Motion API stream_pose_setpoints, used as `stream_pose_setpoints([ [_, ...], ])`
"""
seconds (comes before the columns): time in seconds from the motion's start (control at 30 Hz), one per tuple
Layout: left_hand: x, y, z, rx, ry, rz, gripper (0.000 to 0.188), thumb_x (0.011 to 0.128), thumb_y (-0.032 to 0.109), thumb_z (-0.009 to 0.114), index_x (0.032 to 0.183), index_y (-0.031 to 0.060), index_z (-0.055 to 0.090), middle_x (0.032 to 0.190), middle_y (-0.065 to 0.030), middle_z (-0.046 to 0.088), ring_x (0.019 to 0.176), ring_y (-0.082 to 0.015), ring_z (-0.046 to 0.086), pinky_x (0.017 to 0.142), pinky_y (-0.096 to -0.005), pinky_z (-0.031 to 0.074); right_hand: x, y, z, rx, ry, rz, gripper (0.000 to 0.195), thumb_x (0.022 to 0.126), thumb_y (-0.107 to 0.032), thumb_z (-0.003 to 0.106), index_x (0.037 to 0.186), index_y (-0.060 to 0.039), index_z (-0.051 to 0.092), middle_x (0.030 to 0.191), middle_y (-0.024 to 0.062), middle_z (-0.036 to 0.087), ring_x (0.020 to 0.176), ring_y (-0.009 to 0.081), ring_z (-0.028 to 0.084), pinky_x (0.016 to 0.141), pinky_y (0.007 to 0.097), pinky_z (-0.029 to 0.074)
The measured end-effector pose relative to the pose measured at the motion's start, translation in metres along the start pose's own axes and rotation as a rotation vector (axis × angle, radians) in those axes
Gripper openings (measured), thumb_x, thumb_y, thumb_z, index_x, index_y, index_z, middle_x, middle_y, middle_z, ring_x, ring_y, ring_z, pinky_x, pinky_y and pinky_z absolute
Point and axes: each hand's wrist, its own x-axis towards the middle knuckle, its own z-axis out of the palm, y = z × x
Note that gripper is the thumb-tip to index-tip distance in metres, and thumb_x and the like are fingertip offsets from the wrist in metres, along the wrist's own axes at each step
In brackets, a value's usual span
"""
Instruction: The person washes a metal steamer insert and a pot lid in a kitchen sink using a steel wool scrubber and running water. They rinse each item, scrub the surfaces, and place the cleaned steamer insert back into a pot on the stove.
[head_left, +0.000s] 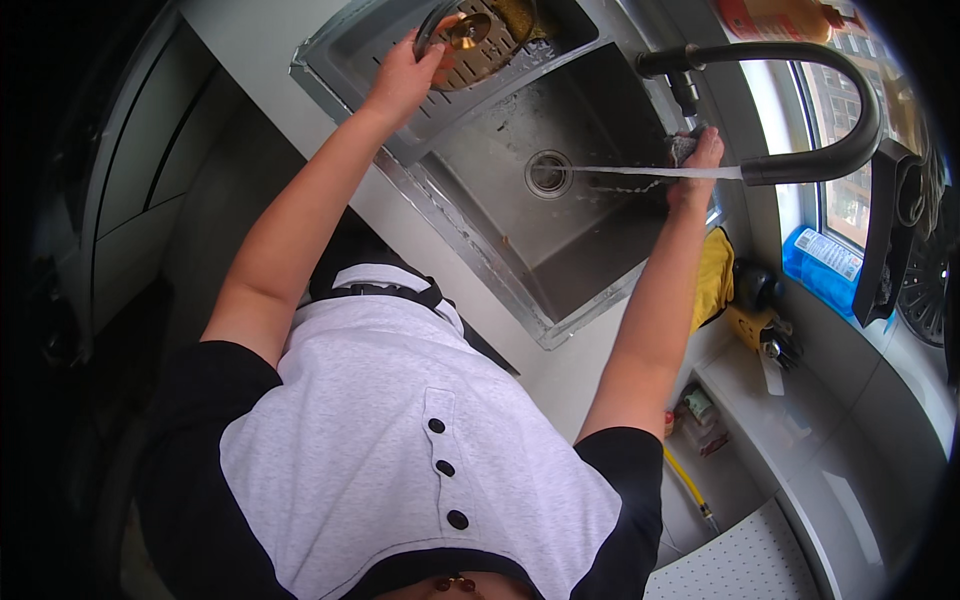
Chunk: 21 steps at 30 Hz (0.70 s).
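My left hand (409, 79) grips the edge of a clear pot lid (487, 64) with a dark rim and a gold-coloured knob (470, 31). The lid is above the grey slotted drain tray (360, 67) at the sink's far left. My right hand (697, 161) holds a grey scouring pad (681, 148) over the right side of the steel sink (487, 165). Water (637, 172) runs from the dark gooseneck faucet (780, 169), passes by my right hand and falls towards the round drain (549, 174).
A yellow cloth (712, 277) hangs right of the sink. Along the window side stand a blue bottle (821, 262), a dark bottle (754, 285) and a yellow holder (750, 330) with utensils. An orange bottle (780, 19) is behind the faucet. A yellow hose (686, 480) runs lower right.
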Motion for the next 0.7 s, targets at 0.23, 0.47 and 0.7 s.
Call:
stream_pose_setpoints([
  [0.23, 0.002, -0.013, -0.025, -0.196, 0.076, 0.048, 0.034, 0.100, 0.014, 0.046, 0.134, 0.0136, 0.051, 0.114, -0.0069, 0.063, 0.102, -0.0152, 0.062, 0.087, -0.0295, 0.051, 0.030, -0.010, 0.018, -0.261, -0.084, 0.047, 0.050, 0.097, -0.056, 0.039, 0.116, -0.0107, 0.047, 0.085, 0.0066, 0.061, 0.068, 0.0152, 0.058, 0.055, 0.0322, 0.047],
  [0.47, 0.003, -0.027, -0.032, -0.037, 0.176, 0.146, 0.034, 0.100, 0.014, 0.045, 0.133, 0.0112, 0.051, 0.117, -0.0081, 0.064, 0.104, -0.0151, 0.063, 0.088, -0.0288, 0.051, 0.009, -0.031, 0.055, -0.365, 0.081, 0.076, 0.054, 0.100, -0.048, 0.034, 0.122, -0.0001, 0.044, 0.105, 0.0187, 0.057, 0.086, 0.0243, 0.058, 0.074, 0.0362, 0.049],
  [0.7, 0.002, -0.009, -0.031, 0.051, 0.188, 0.283, 0.034, 0.100, 0.014, 0.046, 0.133, 0.0110, 0.051, 0.118, -0.0083, 0.064, 0.101, -0.0152, 0.065, 0.086, -0.0274, 0.052, -0.010, 0.027, 0.011, -0.146, 0.010, 0.012, 0.048, 0.098, -0.052, 0.039, 0.094, -0.0077, 0.056, 0.071, 0.0025, 0.053, 0.059, 0.0137, 0.053, 0.046, 0.0291, 0.040],
])
